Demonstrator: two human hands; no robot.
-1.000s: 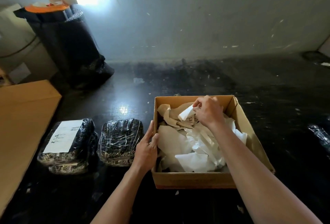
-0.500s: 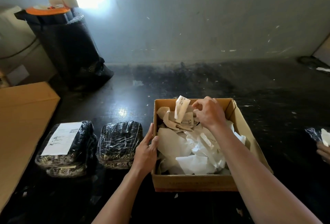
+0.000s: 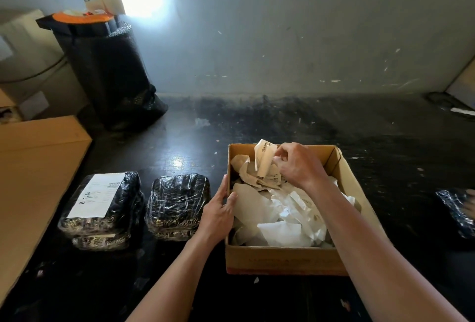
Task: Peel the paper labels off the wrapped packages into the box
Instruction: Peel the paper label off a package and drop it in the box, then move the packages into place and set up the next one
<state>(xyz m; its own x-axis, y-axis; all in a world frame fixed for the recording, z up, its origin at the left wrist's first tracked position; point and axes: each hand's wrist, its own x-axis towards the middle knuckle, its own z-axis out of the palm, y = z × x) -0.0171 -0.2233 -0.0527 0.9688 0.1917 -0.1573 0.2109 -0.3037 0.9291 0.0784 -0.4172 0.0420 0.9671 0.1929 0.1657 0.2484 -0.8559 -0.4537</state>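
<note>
A cardboard box (image 3: 282, 260) full of crumpled white and brown paper sits on the dark table. My right hand (image 3: 300, 165) is over its far end, fingers pinched on a peeled white label (image 3: 264, 158) that stands upright there. My left hand (image 3: 219, 213) grips the box's left wall. Left of the box lie two black wrapped packages: the nearer one (image 3: 177, 206) shows no label on top, the farther one (image 3: 102, 206) carries a white paper label (image 3: 96, 194) and rests on another package.
A flat cardboard sheet (image 3: 33, 180) covers the left side. A tall black-wrapped bundle (image 3: 108, 72) stands at the back left by the wall. At the right edge another person's hand (image 3: 470, 203) touches a black package (image 3: 455, 211).
The label in my right hand has come up from lying among the paper to standing upright at the box's far end. Another person's hand with a package appeared at the right edge.
</note>
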